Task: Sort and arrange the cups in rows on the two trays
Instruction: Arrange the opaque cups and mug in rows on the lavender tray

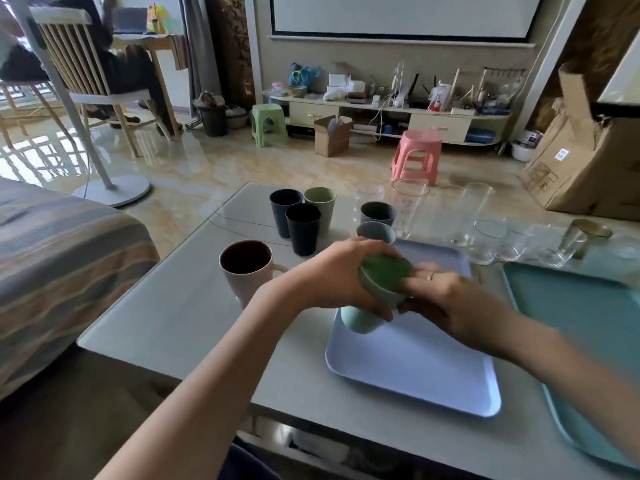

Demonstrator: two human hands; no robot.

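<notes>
Both hands grip pale green cup point(375, 292), tilted, dark-green inside | left hand point(337, 271) | right hand point(446, 303) | lilac tray point(415, 368)

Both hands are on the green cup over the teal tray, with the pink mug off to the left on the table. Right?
Not quite. The head view shows both hands, left and right, on the green cup over the lavender tray, not the teal tray. The pink mug does stand left on the table.

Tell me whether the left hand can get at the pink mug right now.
Probably not at once: the left hand grips the green plastic cup. The pink ceramic mug stands unobstructed just beside that wrist.
</notes>
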